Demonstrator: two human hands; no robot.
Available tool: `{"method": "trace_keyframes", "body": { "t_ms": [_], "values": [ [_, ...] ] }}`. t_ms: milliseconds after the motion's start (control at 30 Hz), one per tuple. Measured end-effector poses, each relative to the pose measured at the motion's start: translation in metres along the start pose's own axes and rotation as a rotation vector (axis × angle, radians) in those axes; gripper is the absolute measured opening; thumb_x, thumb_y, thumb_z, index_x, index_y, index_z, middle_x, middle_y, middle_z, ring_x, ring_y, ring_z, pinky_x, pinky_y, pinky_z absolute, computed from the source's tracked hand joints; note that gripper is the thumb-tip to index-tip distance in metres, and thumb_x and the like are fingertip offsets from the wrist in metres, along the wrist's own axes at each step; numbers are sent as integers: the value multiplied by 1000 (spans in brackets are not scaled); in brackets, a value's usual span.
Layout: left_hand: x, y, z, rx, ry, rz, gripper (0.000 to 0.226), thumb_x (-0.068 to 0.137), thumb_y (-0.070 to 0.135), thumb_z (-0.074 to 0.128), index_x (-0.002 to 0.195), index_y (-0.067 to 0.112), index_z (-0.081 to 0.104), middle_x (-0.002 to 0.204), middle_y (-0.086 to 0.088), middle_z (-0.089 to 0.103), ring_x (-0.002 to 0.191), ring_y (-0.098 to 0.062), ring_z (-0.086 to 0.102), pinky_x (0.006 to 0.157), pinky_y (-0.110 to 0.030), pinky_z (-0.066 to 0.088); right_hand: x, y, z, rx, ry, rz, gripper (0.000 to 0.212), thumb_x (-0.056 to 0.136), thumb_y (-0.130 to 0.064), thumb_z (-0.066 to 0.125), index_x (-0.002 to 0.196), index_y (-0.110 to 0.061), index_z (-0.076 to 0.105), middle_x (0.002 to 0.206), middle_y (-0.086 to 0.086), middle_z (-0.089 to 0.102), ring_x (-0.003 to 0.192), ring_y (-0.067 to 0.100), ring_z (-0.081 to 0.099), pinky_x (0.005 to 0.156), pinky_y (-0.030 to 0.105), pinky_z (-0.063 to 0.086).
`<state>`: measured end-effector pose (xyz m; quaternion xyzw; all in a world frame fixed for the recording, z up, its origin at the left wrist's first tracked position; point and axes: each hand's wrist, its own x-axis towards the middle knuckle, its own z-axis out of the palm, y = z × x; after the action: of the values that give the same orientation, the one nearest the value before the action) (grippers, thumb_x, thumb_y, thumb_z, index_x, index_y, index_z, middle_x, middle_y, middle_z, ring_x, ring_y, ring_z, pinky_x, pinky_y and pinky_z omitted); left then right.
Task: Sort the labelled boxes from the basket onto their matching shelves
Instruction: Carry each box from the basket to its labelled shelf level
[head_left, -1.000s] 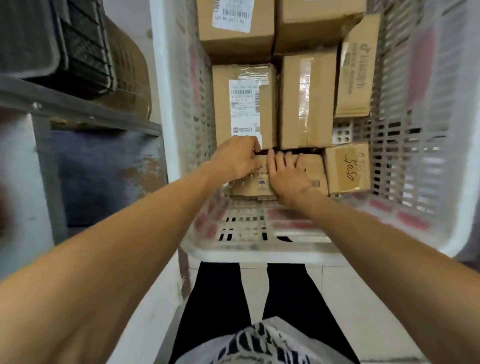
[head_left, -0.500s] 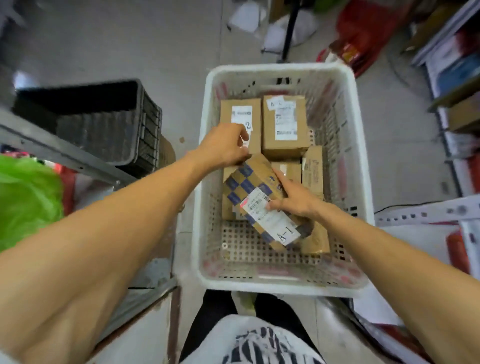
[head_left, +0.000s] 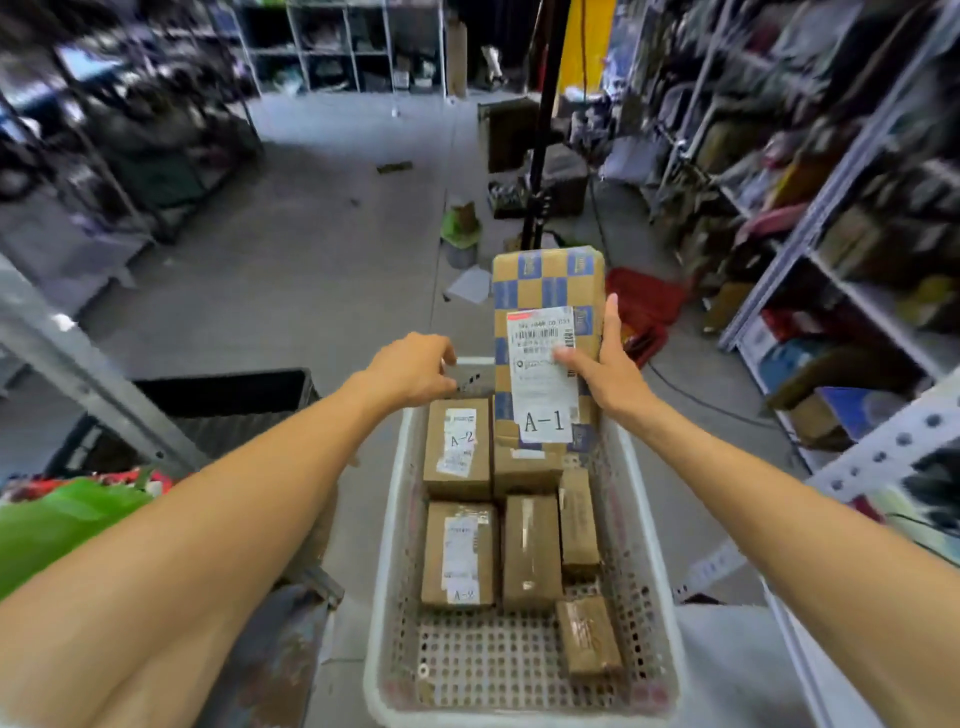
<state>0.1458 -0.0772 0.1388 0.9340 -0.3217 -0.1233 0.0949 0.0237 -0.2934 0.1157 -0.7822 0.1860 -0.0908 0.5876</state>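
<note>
Left hand (head_left: 410, 370): fingers loosely curled, empty, above the far-left rim of the white perforated plastic basket (head_left: 493, 656). Blue-and-tan checkered cardboard box labelled A-1 (head_left: 549, 291): upright above the basket's far end, gripped by the right hand (head_left: 609, 375), thumb on its label.

black crate (head_left: 234, 415) sits behind a green bag (head_left: 67, 525).

A right hand (head_left: 605, 382) grips a blue-and-brown chequered cardboard box (head_left: 550, 291) upright above the far end of a white perforated plastic basket (head_left: 384, 597), its white label (head_left: 543, 379) reading A-1. A left hand (head_left: 413, 369) hovers over the basket's far left corner, fingers loosely curled, with nothing visible in it. Plain brown cardboard boxes lie inside the basket; two along its left side (head_left: 457, 449) (head_left: 460, 553) read A-2.
</note>
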Motion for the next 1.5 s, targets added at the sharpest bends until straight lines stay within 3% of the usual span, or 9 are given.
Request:
{"method": "trace_keyframes", "body": {
  "t_ms": [67,167,300,500,633,867,1033,1333,1500],
  "values": [
    [-6,4,-12,60,7,18,40,84,31,63,121,20,56,115,-3,64,104,-26,60,82,-37,51,-11,-21,-4,-23,46,-70,97,95,-24,59,150,-29,-21,150,-12,36,127,6,44,107,25,38],
    [-17,7,-26,76,23,48,41,84,31,63,123,20,56,119,-4,63,106,-26,59,83,-37,51,-32,-43,-9,-9,64,-102,93,94,-31,58,149,-39,-16,145,-19,41,130,7,46,112,44,35],
    [-40,10,-36,44,8,120,41,84,30,64,123,19,56,119,-4,63,105,-25,60,86,-38,51,-72,-62,-1,12,134,-114,87,95,-29,57,152,-40,-7,135,-25,46,126,5,49,112,43,36],
    [-80,15,-31,53,-55,222,40,84,32,67,120,18,58,115,-4,64,101,-25,61,86,-41,53,-144,-69,15,130,289,-65,103,74,-42,76,152,-42,9,142,-11,50,125,13,53,107,47,42],
    [-112,33,-36,71,-61,289,39,84,32,66,119,17,58,111,-5,64,98,-25,61,83,-42,53,-193,-71,14,193,346,-51,97,88,-21,69,155,-30,0,147,-2,46,125,14,52,106,40,42],
    [-180,79,-32,82,-18,434,37,87,28,65,121,15,57,116,-5,64,102,-24,60,83,-39,53,-285,-92,-1,166,451,-120,89,91,-21,65,155,-31,3,138,-1,55,118,14,58,102,43,47],
    [-240,107,-26,55,3,494,36,88,29,64,120,14,58,116,-6,64,101,-25,61,85,-42,53,-369,-95,-7,120,512,-176,86,93,-16,61,153,-37,4,126,-8,61,109,8,62,92,32,53],
    [-351,156,12,2,-6,627,30,76,34,69,104,26,65,99,5,66,98,-20,63,84,-36,53,-516,-75,-3,127,605,-201,85,91,-14,63,153,-37,9,136,0,56,121,16,58,102,47,47],
    [-401,209,34,15,5,725,31,77,35,70,104,22,66,104,-3,68,88,-23,62,79,-35,52,-599,-73,-22,128,678,-208,84,92,-8,61,153,-34,9,125,1,63,113,14,62,92,33,54]
  ]
}}
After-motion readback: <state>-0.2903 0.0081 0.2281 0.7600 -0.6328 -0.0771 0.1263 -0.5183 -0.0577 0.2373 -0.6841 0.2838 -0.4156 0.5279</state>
